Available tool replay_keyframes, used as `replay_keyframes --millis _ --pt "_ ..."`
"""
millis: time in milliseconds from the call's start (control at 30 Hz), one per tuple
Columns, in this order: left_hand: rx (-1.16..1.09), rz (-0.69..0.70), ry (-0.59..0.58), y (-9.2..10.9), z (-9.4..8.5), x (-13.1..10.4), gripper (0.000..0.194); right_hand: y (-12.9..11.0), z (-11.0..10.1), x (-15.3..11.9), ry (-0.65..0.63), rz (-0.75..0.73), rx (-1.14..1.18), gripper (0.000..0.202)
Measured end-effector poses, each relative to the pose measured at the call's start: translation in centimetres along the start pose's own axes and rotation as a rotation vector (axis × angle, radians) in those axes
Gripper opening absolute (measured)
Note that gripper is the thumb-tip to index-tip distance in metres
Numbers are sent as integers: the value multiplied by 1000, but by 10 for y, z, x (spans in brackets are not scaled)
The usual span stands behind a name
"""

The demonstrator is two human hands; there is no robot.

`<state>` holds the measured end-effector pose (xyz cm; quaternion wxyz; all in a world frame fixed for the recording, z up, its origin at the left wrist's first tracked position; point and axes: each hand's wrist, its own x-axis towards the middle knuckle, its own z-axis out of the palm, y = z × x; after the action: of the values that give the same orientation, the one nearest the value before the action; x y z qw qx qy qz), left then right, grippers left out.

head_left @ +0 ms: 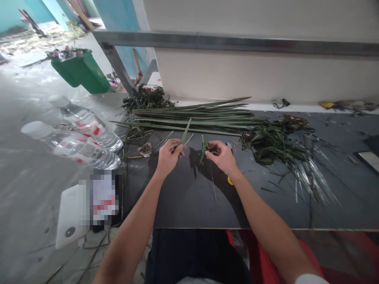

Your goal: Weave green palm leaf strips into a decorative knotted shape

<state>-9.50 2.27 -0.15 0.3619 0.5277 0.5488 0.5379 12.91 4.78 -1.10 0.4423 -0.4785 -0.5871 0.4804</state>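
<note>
Dark, matte board [189, 205] across the lap, its near edge straight and pale. Left hand [168, 156] over it, fingers curled and pinched on a narrow flat leaf strip [186, 132] that angles up and away. Right hand [222, 156] just beside, thumb and forefinger closed on a short folded leaf piece [203, 149], glossy green and pointed, tilted over the board. A yellow object [229, 180] shows partly under the right wrist. Right of it, a tangled heap of trimmed scraps and thin pale midribs [281, 148]. Beyond the hands, a bundle of long straight blade-like leaves [201, 116] lying flat. Left, two clear plastic bottles [79, 138] on their sides; farther off, a green bin [81, 71].
</note>
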Motion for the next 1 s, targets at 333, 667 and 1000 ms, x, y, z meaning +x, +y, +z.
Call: replay_keyframes --millis 333,667,1000 --pt "-373 -436 -280 24 15 -11 26 -8 4 -1 170 -54 -70 38" --pt "-134 -464 -325 24 20 -19 32 -5 3 4 104 20 73 50" --pt "-203 -394 -259 29 16 -19 22 -6 4 0 267 -51 -37 34"
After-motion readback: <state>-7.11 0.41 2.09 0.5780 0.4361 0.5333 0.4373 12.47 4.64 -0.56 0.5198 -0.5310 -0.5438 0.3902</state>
